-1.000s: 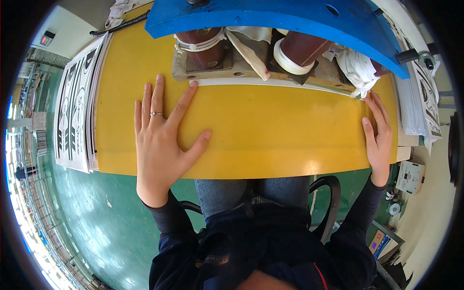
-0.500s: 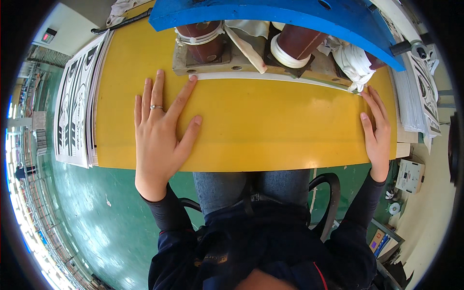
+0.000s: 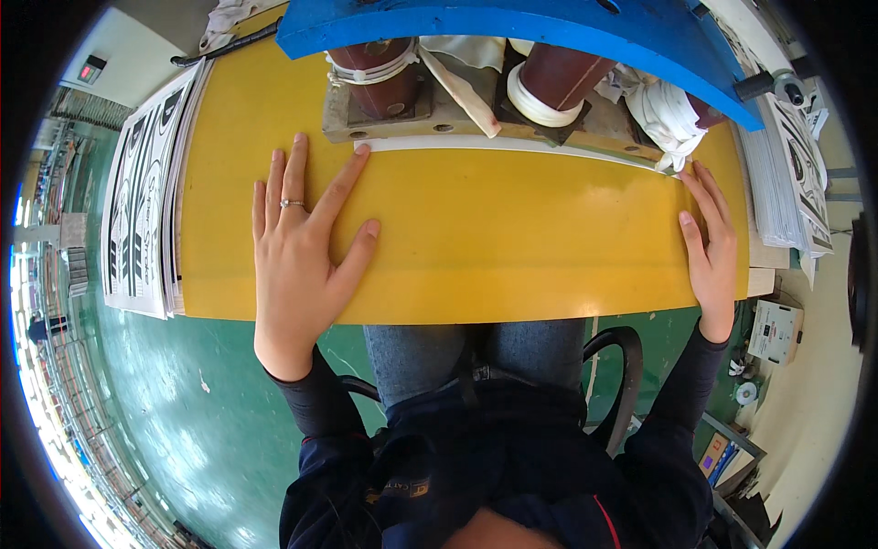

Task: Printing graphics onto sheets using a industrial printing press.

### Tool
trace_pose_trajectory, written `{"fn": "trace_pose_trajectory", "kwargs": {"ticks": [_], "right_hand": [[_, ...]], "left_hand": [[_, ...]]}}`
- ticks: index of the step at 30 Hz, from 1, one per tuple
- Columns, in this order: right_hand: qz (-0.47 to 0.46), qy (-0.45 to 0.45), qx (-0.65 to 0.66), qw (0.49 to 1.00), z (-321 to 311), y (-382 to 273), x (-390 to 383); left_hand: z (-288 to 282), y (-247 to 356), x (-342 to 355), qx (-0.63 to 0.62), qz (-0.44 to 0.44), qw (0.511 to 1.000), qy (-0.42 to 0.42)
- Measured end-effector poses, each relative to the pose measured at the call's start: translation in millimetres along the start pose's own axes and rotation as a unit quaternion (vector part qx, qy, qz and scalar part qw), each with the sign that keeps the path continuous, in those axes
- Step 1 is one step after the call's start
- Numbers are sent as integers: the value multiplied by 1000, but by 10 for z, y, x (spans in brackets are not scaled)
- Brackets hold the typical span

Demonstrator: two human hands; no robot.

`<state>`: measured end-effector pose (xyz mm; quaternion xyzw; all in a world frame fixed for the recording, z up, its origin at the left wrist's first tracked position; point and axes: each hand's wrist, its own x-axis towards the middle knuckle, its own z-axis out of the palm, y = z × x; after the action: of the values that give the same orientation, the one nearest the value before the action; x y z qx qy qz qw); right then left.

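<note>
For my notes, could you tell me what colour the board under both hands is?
Yellow board, clearest in the head view.

smooth, glossy yellow surface with soft glare under flat bare fingers. thin white sheet edge, matt, paper-like. painted blue metal arch, dull scuffed metal base block. printed paper stacks, slight sheen. white cloth wraps, rough, creased.

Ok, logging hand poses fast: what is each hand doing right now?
Left hand: open, flat on the glossy yellow sheet, holding nothing.
Right hand: open, resting at the sheet's right edge, holding nothing.
</note>
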<state>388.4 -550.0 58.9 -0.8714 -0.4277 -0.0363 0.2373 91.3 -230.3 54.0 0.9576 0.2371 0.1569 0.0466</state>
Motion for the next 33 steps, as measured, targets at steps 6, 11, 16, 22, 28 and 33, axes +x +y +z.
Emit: {"fn": "trace_pose_trajectory", "kwargs": {"ticks": [6, 11, 16, 22, 28, 33], "right_hand": [[-7, 1, -14, 1000, -44, 16, -5], [-6, 11, 3, 1000, -13, 7, 0], [-20, 23, 11, 999, -3, 13, 4], [-11, 21, 14, 1000, -22, 18, -15], [-12, 23, 23, 999, -8, 30, -23], [-14, 29, 19, 999, -7, 35, -19]], "left_hand": [[-30, 40, 22, -14, -1, 1000, -6], [-7, -7, 20, -3, 12, 1000, -9], [-7, 3, 21, 8, 1, 1000, -17], [11, 1, 19, 14, 1, 1000, -19], [18, -15, 2, 16, -2, 1000, -22], [15, -19, 8, 13, -2, 1000, -23]]}}
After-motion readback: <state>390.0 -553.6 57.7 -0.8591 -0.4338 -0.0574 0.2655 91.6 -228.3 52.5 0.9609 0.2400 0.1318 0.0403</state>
